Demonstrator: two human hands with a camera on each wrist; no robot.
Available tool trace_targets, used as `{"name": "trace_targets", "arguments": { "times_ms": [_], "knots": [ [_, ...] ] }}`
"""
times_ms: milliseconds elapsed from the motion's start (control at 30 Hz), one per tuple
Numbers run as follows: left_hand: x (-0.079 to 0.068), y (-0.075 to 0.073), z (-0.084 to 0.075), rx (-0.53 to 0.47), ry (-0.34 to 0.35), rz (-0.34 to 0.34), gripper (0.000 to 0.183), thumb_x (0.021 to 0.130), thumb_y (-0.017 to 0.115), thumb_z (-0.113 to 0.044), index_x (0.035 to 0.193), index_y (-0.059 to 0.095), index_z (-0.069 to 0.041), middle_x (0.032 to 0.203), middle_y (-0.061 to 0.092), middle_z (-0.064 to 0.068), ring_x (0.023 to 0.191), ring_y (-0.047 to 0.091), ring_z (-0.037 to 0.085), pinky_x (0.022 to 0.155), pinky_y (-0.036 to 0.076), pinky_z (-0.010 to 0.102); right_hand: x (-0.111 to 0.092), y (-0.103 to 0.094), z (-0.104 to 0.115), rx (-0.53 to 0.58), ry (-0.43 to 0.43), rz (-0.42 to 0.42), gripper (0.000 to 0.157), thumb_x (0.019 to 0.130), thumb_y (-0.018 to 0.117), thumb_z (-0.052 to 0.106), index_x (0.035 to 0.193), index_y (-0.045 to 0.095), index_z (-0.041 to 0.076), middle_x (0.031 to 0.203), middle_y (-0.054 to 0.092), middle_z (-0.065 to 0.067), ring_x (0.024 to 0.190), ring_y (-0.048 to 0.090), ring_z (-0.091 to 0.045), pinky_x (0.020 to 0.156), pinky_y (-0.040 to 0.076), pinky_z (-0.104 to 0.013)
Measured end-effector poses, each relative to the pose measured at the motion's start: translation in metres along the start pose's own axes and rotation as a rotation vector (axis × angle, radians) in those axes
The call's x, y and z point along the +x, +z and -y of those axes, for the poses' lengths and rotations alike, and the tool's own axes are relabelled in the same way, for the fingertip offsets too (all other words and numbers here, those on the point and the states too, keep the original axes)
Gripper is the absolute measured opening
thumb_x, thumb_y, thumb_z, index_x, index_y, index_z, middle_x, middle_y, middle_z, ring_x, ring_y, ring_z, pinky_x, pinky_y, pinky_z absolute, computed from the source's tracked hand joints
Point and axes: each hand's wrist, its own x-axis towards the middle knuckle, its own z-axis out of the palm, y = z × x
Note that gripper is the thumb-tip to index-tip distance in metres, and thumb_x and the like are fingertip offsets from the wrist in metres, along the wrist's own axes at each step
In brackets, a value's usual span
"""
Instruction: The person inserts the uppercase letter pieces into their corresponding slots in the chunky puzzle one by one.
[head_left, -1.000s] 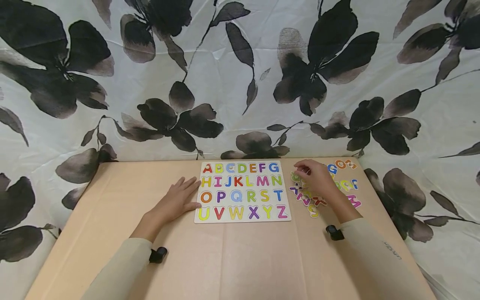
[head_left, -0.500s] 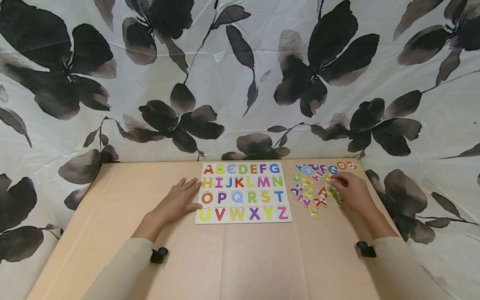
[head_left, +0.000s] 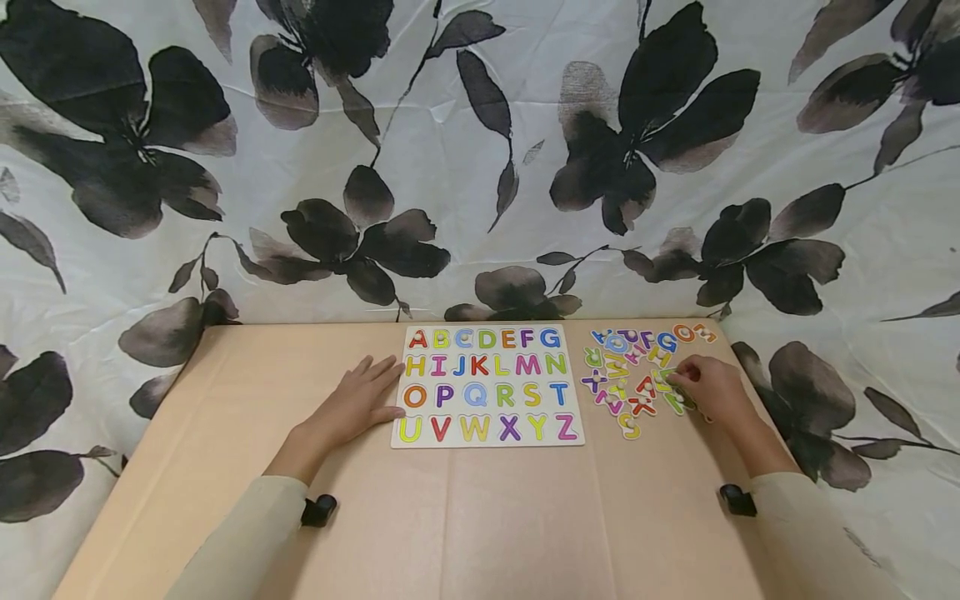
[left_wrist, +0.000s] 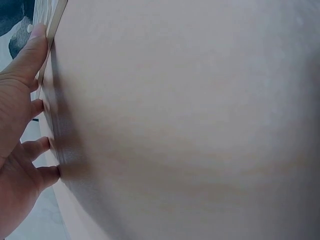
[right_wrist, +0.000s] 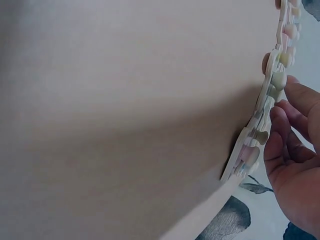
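Knob (right_wrist: 279, 80) work: light, exact fingers (right_wrist: 299, 95)

The right hand (head_left: 708, 390) has its fingers bent in at a knob on a green letter (head_left: 661, 381), just beyond its fingertips. Whether thumb and finger pinch that knob or only touch it, I cannot tell. A centred grip on the knob, rather than on the letter's thin rim, should serve best here, with any lift made straight up: the loose letters crowd together, and a sideways pull would probably drag neighbours along.

The ones to mind are the red A (head_left: 645, 386) and red K (head_left: 641, 406), just left of the fingertips, and another green letter (head_left: 674, 404) right below them. The blue G (head_left: 666, 341) lies farther off, past the fingertips, and a yellow S (head_left: 628, 427) sits at the pile's near end.

Well left of that hand is the board (head_left: 521, 411) with its rows of letters. The left hand (head_left: 360, 396) lies spread and relaxed at its far side, thumb over the edge, gripping nothing; light, even pressure there should be enough to steady it.
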Motion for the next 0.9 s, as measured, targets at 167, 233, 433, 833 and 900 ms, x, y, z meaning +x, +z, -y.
{"name": "trace_targets", "arguments": {
  "times_ms": [167, 233, 433, 833, 900],
  "knots": [
    [0.001, 0.001, 0.000, 0.003, 0.008, -0.004, 0.085, 0.092, 0.074, -0.048, 0.160, 0.039, -0.010, 0.167, 0.033, 0.017, 0.154, 0.019, 0.054, 0.118, 0.022, 0.076, 0.000, 0.004, -0.003, 0.017, -0.014, -0.013, 0.025, 0.097, 0.073, 0.021, 0.103, 0.066, -0.002, 0.086, 0.063, -0.013, 0.080, 0.056, -0.026, 0.056, 0.045, -0.029],
    [0.001, 0.002, -0.001, 0.002, 0.009, -0.004, 0.085, 0.092, 0.074, -0.048, 0.160, 0.039, -0.010, 0.167, 0.033, 0.017, 0.154, 0.019, 0.054, 0.118, 0.022, 0.076, 0.000, 0.005, -0.004, 0.011, -0.024, -0.028, 0.022, 0.097, 0.073, 0.020, 0.100, 0.066, -0.001, 0.085, 0.064, -0.012, 0.079, 0.056, -0.025, 0.057, 0.044, -0.029],
    [0.001, 0.003, -0.001, -0.003, 0.002, 0.001, 0.086, 0.092, 0.073, -0.049, 0.160, 0.038, -0.009, 0.168, 0.032, 0.017, 0.154, 0.018, 0.053, 0.118, 0.021, 0.076, 0.000, 0.004, -0.005, 0.023, -0.002, -0.032, 0.019, 0.099, 0.071, 0.018, 0.101, 0.066, 0.001, 0.088, 0.064, -0.013, 0.082, 0.056, -0.027, 0.058, 0.046, -0.029],
    [-0.001, 0.001, -0.001, 0.007, 0.006, -0.006, 0.084, 0.093, 0.074, -0.047, 0.159, 0.040, -0.008, 0.167, 0.033, 0.018, 0.154, 0.020, 0.054, 0.117, 0.022, 0.077, 0.001, -0.009, 0.030, 0.005, -0.148, -0.094, 0.015, 0.096, 0.074, 0.014, 0.100, 0.069, 0.001, 0.088, 0.067, -0.012, 0.082, 0.060, -0.026, 0.068, 0.049, -0.034],
    [-0.001, 0.001, -0.001, 0.003, 0.003, -0.004, 0.084, 0.093, 0.074, -0.047, 0.159, 0.040, -0.008, 0.167, 0.033, 0.018, 0.154, 0.019, 0.054, 0.117, 0.022, 0.077, 0.003, -0.007, 0.041, 0.020, -0.159, -0.090, 0.015, 0.096, 0.074, 0.013, 0.101, 0.069, 0.001, 0.088, 0.067, -0.012, 0.082, 0.060, -0.026, 0.069, 0.050, -0.035]
  ]
}}
